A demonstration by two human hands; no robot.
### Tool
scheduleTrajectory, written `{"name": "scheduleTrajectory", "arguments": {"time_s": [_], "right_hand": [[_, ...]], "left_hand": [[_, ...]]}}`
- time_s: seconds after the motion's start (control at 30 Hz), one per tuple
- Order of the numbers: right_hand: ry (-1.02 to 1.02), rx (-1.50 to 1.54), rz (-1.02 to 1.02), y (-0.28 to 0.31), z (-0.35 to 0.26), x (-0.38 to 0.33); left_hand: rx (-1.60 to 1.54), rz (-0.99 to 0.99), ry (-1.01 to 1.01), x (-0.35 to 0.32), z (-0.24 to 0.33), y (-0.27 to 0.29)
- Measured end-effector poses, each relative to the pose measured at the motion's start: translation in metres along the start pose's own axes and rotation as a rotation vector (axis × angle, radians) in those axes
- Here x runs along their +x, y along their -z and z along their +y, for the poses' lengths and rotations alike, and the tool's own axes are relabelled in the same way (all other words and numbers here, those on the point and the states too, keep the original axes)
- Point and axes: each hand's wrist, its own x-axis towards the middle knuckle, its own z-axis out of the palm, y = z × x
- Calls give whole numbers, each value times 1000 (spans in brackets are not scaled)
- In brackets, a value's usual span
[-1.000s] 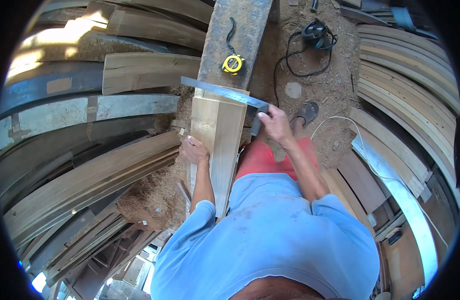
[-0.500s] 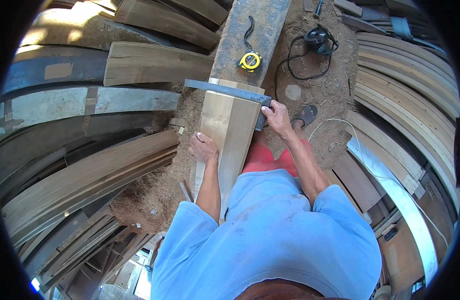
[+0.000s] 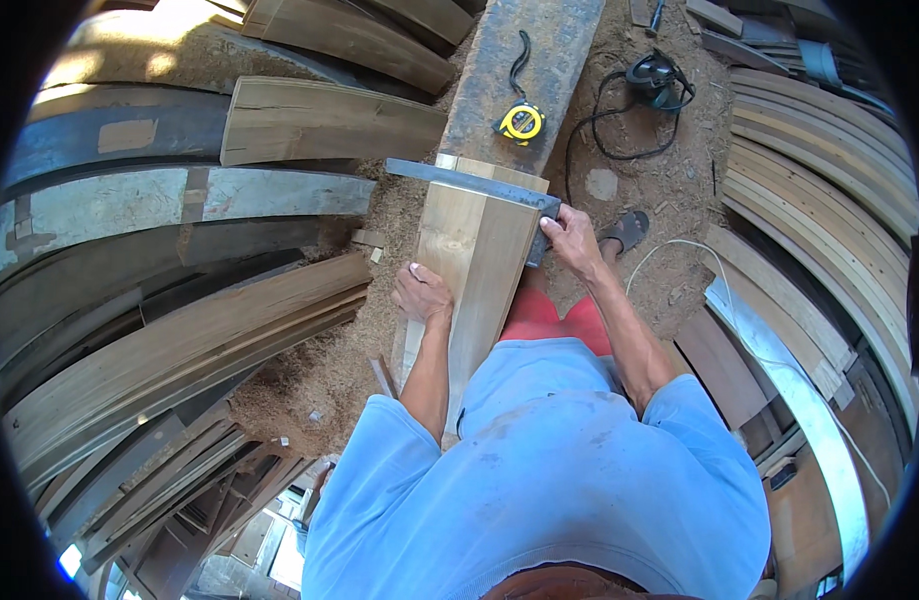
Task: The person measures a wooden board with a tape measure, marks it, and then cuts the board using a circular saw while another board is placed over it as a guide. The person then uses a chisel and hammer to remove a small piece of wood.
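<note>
A pale wooden board (image 3: 469,235) lies lengthwise before me on a worn, thick plank (image 3: 509,60). Across its far end rests the metal blade of a try square (image 3: 469,182), with the dark stock against the board's right edge. My right hand (image 3: 575,242) is closed on that stock, thumb on top. On the left, my left hand (image 3: 424,294) is closed around the board's left edge, its fingertips hidden below. Beyond the square, a yellow and black tape measure (image 3: 520,123) with a black strap sits on the plank.
A corded power tool (image 3: 655,80) lies on the sawdust-covered floor to the right, its black cable looped. Stacked boards (image 3: 299,125) crowd the left, and more curve along the right (image 3: 819,190). A pale cord (image 3: 724,270) trails over the right-hand stack.
The whole view has shifted slightly, so the scene sits a little farther right. Both hands and the try square keep practically the same places on the board.
</note>
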Motion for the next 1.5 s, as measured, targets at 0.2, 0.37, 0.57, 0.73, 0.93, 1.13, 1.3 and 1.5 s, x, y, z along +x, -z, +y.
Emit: {"name": "scheduleTrajectory", "arguments": {"time_s": [0.2, 0.37, 0.57, 0.73, 0.93, 1.13, 1.3, 1.5], "right_hand": [[-46, 67, -77, 3, -12, 3], [-96, 70, -78, 5, -17, 2], [-116, 27, -89, 5, -27, 1], [-118, 60, -96, 5, -25, 3], [-146, 66, -84, 5, -24, 2], [-187, 176, -62, 5, -30, 4], [-167, 108, -93, 7, -36, 1], [-171, 72, -96, 4, -37, -4]], "left_hand": [[-37, 33, -27, 0, -6, -4], [-24, 56, -15, -2, -3, -6], [-37, 23, -7, -2, -3, -4], [-24, 35, -13, -3, -2, -2], [-32, 28, -34, -1, -5, -4], [-43, 22, -23, -2, -4, -1], [-7, -1, 0, -3, -1, 0], [-10, -2, 3, -3, -1, 0]]}}
